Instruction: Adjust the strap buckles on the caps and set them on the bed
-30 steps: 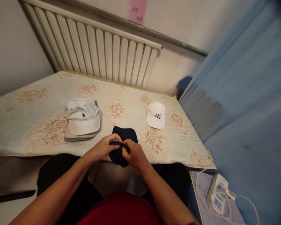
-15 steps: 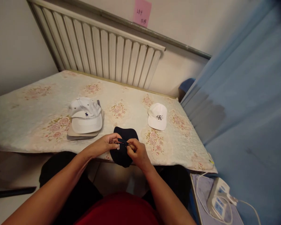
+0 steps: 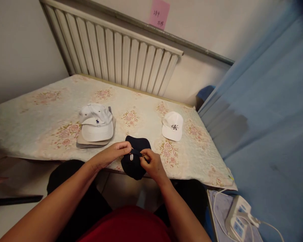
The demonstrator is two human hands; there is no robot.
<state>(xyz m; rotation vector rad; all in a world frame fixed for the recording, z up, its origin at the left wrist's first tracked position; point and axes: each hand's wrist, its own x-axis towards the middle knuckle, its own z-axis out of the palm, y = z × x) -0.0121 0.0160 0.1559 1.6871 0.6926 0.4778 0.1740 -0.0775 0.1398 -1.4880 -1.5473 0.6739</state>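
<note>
A dark navy cap point(image 3: 136, 158) lies at the near edge of the table, hanging partly over it. My left hand point(image 3: 114, 154) pinches the cap's back strap from the left. Closed on the same strap from the right is my right hand point(image 3: 153, 164). A small metal buckle point(image 3: 131, 157) shows between the two hands. Both sets of fingers are curled tight on the strap.
A white cap point(image 3: 97, 122) sits on a stack of other caps at the left. Another white cap with a black logo point(image 3: 173, 126) lies to the right. The floral tablecloth point(image 3: 40, 114) covers the table. A radiator point(image 3: 116, 50) stands behind, a blue curtain point(image 3: 267, 101) at right, a power strip point(image 3: 238, 215) below.
The strap has been drawn out between my hands, and the metal buckle now shows. The view has shifted slightly left, so everything sits a little further right.
</note>
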